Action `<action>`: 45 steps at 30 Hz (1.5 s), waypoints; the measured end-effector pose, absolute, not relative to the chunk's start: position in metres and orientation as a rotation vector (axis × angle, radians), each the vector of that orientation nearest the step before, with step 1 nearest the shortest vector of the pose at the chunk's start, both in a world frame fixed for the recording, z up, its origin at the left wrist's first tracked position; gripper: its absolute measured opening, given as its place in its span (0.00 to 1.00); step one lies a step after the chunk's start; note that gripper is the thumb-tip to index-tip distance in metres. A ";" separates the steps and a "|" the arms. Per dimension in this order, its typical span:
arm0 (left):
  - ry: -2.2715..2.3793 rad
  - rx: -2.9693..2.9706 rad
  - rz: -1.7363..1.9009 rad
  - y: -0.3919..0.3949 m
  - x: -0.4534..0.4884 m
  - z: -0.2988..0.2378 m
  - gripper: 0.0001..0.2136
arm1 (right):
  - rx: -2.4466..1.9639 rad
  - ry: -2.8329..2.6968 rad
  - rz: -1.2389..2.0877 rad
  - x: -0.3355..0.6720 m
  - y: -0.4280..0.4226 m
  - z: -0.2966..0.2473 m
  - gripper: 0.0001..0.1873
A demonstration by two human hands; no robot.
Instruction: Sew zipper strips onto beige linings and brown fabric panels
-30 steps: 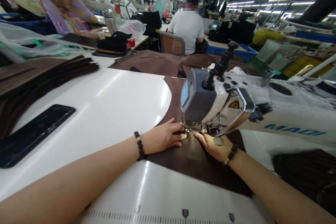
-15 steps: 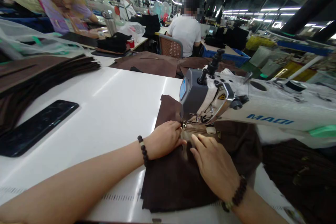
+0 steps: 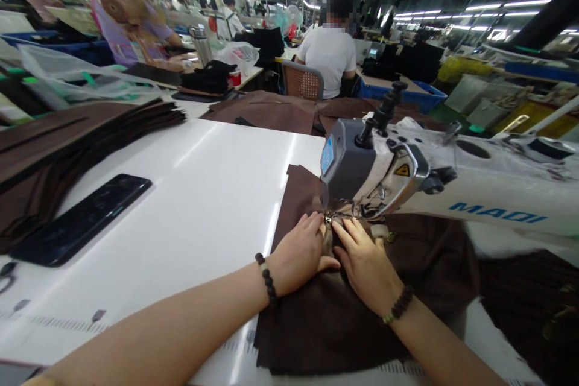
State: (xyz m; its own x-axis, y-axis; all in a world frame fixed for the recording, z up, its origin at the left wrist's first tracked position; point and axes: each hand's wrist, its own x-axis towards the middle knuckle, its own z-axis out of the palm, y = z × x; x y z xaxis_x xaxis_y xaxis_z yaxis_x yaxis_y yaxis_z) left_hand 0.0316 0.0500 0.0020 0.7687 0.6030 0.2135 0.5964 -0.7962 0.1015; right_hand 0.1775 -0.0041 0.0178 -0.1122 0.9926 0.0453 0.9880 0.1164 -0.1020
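Note:
Brown fabric (image 3: 312,332) lies beneath the head of a sewing machine (image 3: 348,157) on the white table. My left hand (image 3: 298,256) rests on the cloth left of the presser foot (image 3: 330,218), fingers stretched out and fingertips close to the foot. To the right of the foot, my right hand (image 3: 368,268) presses on the cloth with its fingers spread. Past its fingertips are a small whitish tab (image 3: 379,231) and a brass-coloured zipper pull (image 3: 391,237). The zipper strip is mostly hidden by my right fingers. Neither hand grips anything visible.
A black phone (image 3: 85,217) lies at left beside a stack of brown fabric pieces (image 3: 90,132). Dark pieces (image 3: 529,301) lie at right. Ahead, more brown cloth (image 3: 266,111) covers the table's far edge, behind a seated co-worker's chair (image 3: 303,81).
My right hand has moved forward to the presser foot and now covers the zipper strip seen before. My left hand stays beside the foot. The whole view has shifted slightly.

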 end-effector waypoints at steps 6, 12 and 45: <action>0.968 2.888 0.333 0.052 0.030 0.005 0.37 | -2.069 -2.283 0.084 0.174 -0.004 0.017 0.23; 1.007 2.852 0.288 0.053 0.032 0.008 0.35 | -2.070 -2.250 0.135 0.174 -0.002 0.019 0.23; 0.983 2.862 0.272 0.065 0.035 0.016 0.29 | -2.012 -2.219 0.249 0.182 0.010 0.015 0.20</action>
State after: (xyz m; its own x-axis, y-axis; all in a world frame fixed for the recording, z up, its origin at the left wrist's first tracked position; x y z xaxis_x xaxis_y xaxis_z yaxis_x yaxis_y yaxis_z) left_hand 0.0354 0.0645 0.0158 0.7753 0.6171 0.1346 0.5986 -0.7859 0.1553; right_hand 0.1818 0.0103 0.0145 -0.0986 0.9951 -0.0105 0.9727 0.0942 -0.2120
